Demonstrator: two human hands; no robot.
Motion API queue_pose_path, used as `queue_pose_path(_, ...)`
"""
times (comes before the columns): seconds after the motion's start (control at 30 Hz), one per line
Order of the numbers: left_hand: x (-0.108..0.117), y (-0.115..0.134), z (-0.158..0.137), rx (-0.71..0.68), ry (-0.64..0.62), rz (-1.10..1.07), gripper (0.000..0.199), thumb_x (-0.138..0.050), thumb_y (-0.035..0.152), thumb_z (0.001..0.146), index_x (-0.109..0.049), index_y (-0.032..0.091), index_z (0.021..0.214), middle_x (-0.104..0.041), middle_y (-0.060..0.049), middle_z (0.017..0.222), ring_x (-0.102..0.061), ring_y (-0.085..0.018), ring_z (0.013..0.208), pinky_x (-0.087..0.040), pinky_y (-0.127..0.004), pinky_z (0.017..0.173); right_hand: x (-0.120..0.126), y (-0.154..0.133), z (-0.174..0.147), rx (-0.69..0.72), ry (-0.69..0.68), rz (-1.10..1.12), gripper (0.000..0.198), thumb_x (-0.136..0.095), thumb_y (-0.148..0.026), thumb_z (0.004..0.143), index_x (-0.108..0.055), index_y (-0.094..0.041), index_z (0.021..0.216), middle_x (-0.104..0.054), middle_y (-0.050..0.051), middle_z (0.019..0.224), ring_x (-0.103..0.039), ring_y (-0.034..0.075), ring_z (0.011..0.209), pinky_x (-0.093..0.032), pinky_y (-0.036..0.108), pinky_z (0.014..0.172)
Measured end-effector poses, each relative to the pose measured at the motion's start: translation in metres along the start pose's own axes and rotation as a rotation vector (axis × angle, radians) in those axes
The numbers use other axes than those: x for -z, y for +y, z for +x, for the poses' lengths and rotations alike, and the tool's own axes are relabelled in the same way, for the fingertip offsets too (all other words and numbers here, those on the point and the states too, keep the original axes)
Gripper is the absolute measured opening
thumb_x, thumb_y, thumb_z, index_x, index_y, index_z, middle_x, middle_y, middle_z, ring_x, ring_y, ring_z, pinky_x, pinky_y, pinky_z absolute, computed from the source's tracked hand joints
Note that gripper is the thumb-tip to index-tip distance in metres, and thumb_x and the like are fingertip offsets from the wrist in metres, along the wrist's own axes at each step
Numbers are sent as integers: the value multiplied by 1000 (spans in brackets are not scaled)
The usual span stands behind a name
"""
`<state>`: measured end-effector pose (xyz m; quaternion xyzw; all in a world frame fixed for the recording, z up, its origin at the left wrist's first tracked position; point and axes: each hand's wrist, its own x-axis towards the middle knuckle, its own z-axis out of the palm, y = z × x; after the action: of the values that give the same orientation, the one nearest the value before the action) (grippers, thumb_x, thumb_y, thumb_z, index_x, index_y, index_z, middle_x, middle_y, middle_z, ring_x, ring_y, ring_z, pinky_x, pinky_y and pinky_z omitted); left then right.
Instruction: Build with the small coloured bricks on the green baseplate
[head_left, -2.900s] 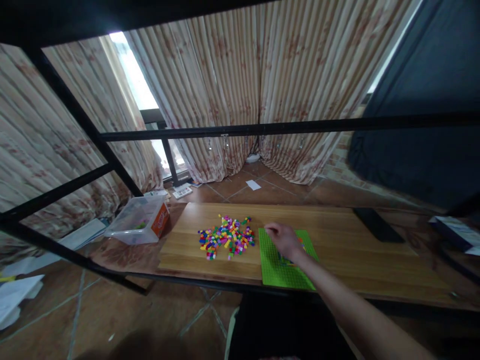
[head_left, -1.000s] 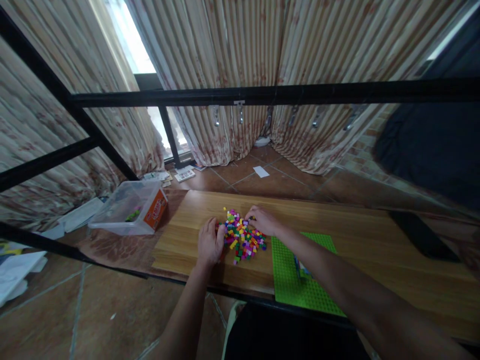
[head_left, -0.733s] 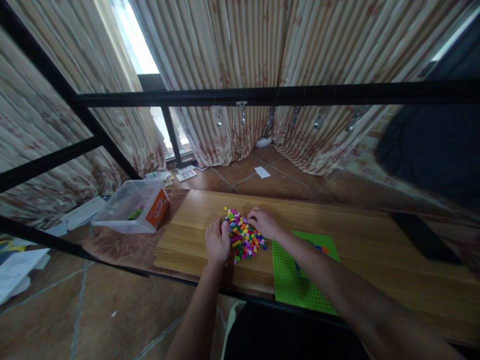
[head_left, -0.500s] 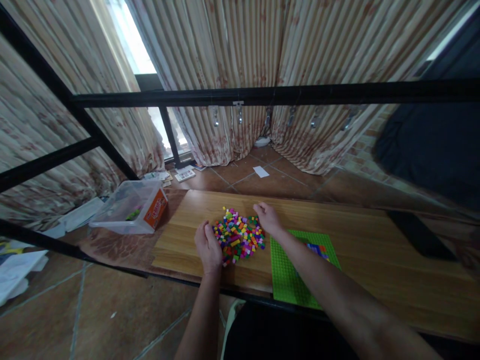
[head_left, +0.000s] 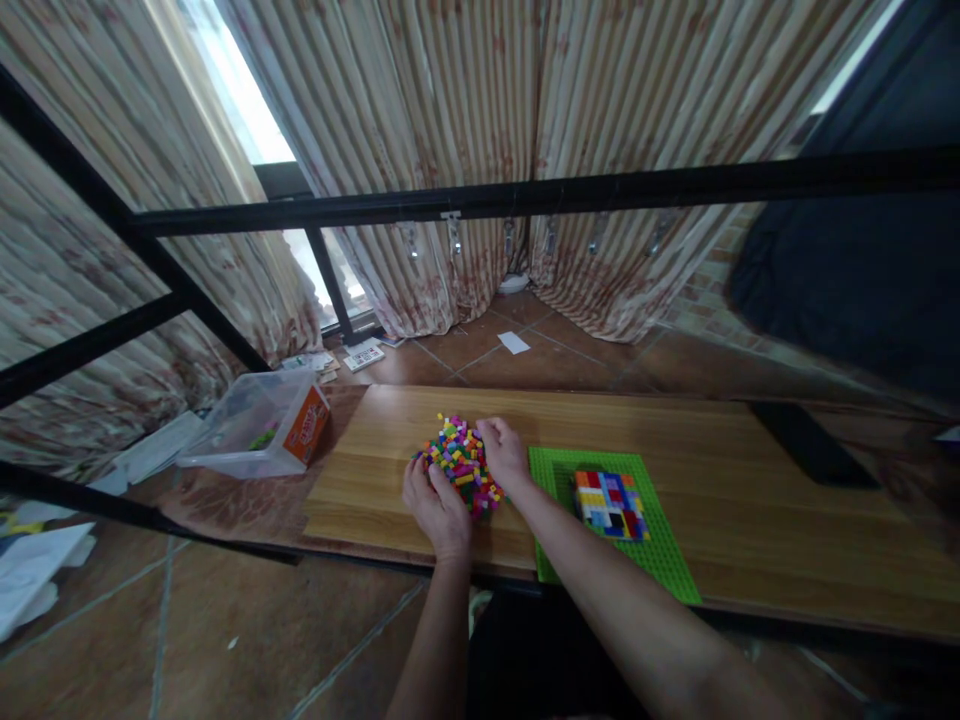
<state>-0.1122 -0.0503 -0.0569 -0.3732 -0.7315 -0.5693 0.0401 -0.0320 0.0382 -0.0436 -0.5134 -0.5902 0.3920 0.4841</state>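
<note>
A pile of small multicoloured toy bricks lies on the wooden board between my two hands. On its near left side, my left hand rests against the bricks with fingers apart and curved. My right hand cups the pile's right edge, fingers slightly bent and no brick visibly gripped. Just right of it lies a green studded baseplate, partly covered by my right forearm. On that plate sits a flat block built of coloured bricks, red, white, blue, yellow and orange.
A clear plastic box with an orange label and a few green pieces stands left of the wooden board. A dark flat object lies at the right. A black metal rail with hanging clips crosses in front of the curtains.
My hands have drawn closer together around the brick pile, which looks narrower. My right forearm has shifted, uncovering the built block on the baseplate. The camera view has turned slightly right.
</note>
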Motion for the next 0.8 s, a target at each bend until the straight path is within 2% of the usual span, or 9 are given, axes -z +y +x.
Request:
queue_pose_path(0.13,1,-2,-1,-10,23,-21,40,-33,36,95,-59,12,116,-58,-18,122,-49,-25,121,-36,-44,105,15,-16,-8,38,53,67,31,-49,-47,83,-63,-20,79,-68,3,83,-62,18,81,-46,28,75)
queue_pose_path(0.23,6,-6,-1,-15,15,-49,41,-33,37,95,-59,13,115,-58,-17,121,-51,-24,119,-37,-43,104,45,-34,-29,24,66,205,31,-55,-49,80,-63,-19,75,-64,1,70,-59,15,67,-47,27,66)
queue_pose_path(0.37,9,-10,1,-19,-20,-69,40,-32,38,95,-59,14,113,-59,-16,119,-52,-23,117,-39,-41,103,96,-47,-85,-148,20,358,29,-64,-50,75,-65,-21,74,-60,-2,59,-53,11,50,-44,24,50)
queue_pose_path(0.5,8,-10,3,-34,-37,-42,39,-33,37,94,-60,14,108,-60,-15,117,-53,-24,115,-38,-42,102,145,-33,-141,-373,54,438,31,-74,-49,67,-69,-21,77,-62,-1,61,-53,11,48,-46,25,46)
queue_pose_path(0.57,7,-9,4,-36,-43,-25,39,-32,37,94,-61,14,107,-61,-15,115,-54,-23,113,-39,-41,101,168,-22,-155,-422,134,454,32,-76,-48,65,-70,-20,80,-62,-1,63,-53,11,49,-47,24,46)
queue_pose_path(0.7,7,-8,6,-32,-56,2,39,-32,37,93,-61,14,103,-63,-14,109,-56,-24,108,-41,-41,98,202,-6,-154,-457,279,453,35,-80,-47,61,-69,-18,77,-62,-1,61,-53,9,49,-46,22,45)
queue_pose_path(0.8,6,-8,8,-45,-73,17,40,-32,38,92,-61,13,100,-63,-15,104,-57,-24,105,-43,-41,95,211,-2,-137,-438,305,431,37,-79,-49,59,-68,-17,73,-61,-1,59,-53,9,47,-47,22,44)
